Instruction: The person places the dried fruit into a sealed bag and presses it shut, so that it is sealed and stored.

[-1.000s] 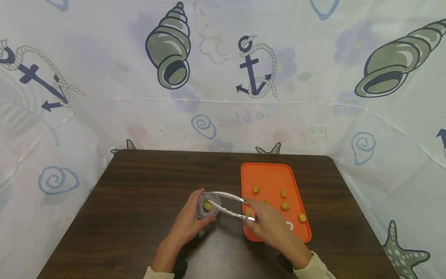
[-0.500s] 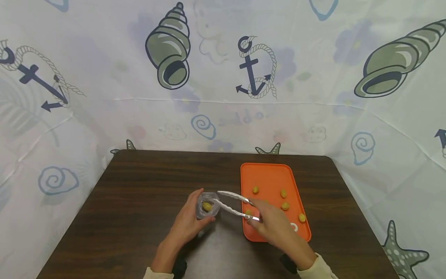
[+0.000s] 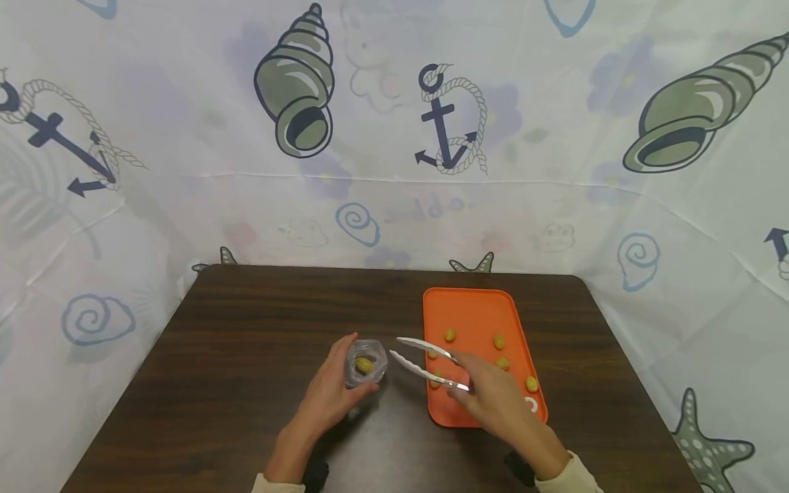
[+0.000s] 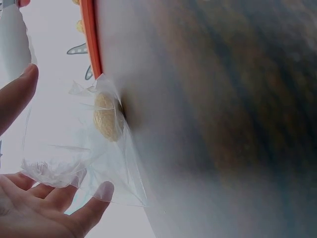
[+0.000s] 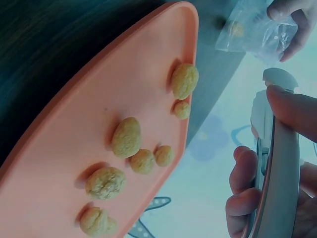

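My left hand (image 3: 327,397) holds a clear plastic bag (image 4: 54,168), its thumb and fingers on either side of the open mouth. One wrinkled, yellowish, nut-like piece (image 4: 106,116) lies low inside the bag. In my right hand (image 3: 493,394) is a pair of metal tongs (image 3: 456,385) with white tips. The tips are spread, with nothing between them, just right of the bag's mouth and partly over the orange tray (image 3: 468,305). In the right wrist view, thumb and fingers wrap the tongs' handle (image 5: 282,168).
Several similar yellowish pieces lie scattered on the tray, one (image 5: 185,81) near its edge. Tray and bag are at a dark wood-grain table (image 3: 259,322). A pale cloth (image 3: 382,137) printed with shells and anchors stands behind and at both sides.
The tongs have drawn back rightward out of the bag's mouth, together with my right hand. The piece that was by their tips stays in the bag. The left hand keeps its place.
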A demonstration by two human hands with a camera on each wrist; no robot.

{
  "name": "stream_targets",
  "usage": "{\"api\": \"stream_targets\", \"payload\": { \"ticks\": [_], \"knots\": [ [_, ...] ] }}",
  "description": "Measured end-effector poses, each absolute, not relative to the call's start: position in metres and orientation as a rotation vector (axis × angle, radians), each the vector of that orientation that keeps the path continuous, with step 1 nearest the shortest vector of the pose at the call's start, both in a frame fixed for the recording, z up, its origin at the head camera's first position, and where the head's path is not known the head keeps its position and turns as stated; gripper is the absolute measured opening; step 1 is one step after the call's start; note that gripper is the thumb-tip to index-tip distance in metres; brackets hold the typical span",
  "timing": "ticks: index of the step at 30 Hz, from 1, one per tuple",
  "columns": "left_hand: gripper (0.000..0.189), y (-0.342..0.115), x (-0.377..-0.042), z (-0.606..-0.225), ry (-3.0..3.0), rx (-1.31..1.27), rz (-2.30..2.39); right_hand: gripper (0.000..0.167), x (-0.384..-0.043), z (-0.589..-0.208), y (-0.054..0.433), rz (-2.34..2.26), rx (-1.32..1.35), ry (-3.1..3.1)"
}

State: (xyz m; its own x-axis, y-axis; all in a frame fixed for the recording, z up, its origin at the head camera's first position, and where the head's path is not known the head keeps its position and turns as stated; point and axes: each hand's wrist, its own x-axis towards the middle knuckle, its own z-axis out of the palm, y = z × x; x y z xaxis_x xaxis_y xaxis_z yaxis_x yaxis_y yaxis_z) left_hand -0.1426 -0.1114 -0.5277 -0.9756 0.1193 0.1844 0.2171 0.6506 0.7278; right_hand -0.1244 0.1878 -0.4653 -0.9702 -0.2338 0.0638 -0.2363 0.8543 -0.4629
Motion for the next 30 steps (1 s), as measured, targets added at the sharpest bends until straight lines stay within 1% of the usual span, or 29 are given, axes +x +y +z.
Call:
{"api": "stream_targets", "payload": {
  "ticks": [20,30],
  "knots": [
    [0.1,-0.108,-0.142,-0.527,-2.762,-0.269,-1.258,0.052,-0.124,-0.471,0.212,0.737,0.347,-3.037],
    [0.101,-0.11,-0.144,-0.529,-2.77,-0.26,-1.274,0.056,-0.125,-0.478,0.215,0.73,0.398,-3.011]
  ]
}}
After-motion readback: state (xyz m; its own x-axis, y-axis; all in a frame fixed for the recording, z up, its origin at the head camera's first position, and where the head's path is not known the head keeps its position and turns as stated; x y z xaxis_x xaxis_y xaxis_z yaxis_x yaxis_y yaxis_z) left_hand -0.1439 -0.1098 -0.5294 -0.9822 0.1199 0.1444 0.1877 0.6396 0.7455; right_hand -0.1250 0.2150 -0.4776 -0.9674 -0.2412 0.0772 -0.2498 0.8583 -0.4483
